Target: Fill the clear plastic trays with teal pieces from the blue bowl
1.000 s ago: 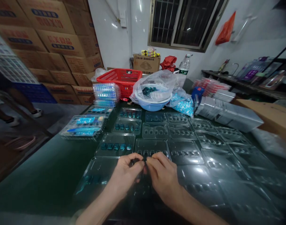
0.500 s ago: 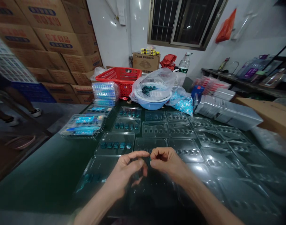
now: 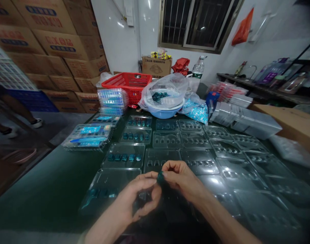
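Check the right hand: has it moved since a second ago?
Yes. The right hand has lifted off the clear tray it was pressing on, curling toward the left hand, now pinching a small teal piece.

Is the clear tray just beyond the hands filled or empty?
Empty: the clear tray shows bare pockets, while its left neighbour tray holds teal pieces.

My left hand (image 3: 141, 195) and right hand (image 3: 180, 176) were bare, without gloves or rings on the fingers. Back from the fingers, both forearms ran uncovered, with no sleeve in view.
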The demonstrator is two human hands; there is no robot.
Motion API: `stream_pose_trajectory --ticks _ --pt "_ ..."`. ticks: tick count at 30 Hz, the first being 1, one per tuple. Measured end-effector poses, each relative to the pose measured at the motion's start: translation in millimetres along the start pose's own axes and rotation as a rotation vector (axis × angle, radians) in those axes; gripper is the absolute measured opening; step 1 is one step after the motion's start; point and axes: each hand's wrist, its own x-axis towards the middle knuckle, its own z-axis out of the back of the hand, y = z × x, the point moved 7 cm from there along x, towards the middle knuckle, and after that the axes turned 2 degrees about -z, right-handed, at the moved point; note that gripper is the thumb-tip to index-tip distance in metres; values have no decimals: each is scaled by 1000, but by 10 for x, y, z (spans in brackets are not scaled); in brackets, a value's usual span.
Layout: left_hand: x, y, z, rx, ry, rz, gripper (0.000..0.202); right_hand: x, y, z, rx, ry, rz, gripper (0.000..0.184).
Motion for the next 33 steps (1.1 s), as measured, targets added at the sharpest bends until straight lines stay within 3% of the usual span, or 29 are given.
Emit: stream_pose_trajectory --ticks 4,9,16,19,22,24,27,30,33 --pt "-45 74 -18 -60 -38 90 25 -22 -67 -39 50 41 -51 9" --pt "-68 21 -43 -92 -59 65 14 -68 -254 -159 315 152 -158 3" --pt "-1 -4 42 85 -189 9 14 -57 -148 11 339 -107 61 12" --pt "17 -18 56 102 -206 24 16 -50 -170 -16 417 -2 -8 17" --pt "6 -37 128 -26 -274 67 18 -86 -223 -37 461 144 -119 12" --pt "-7 -52 176 -106 -324 87 21 -117 -161 77 340 56 -36 11" --pt "3 -31 168 -106 -330 143 25 -214 104 213 -104 -182 237 21" --pt "45 20 143 -65 -336 182 23 -257 305 65 -510 -170 408 25" --pt "99 44 125 -41 -324 166 23 -219 375 -27 -688 -144 465 21"
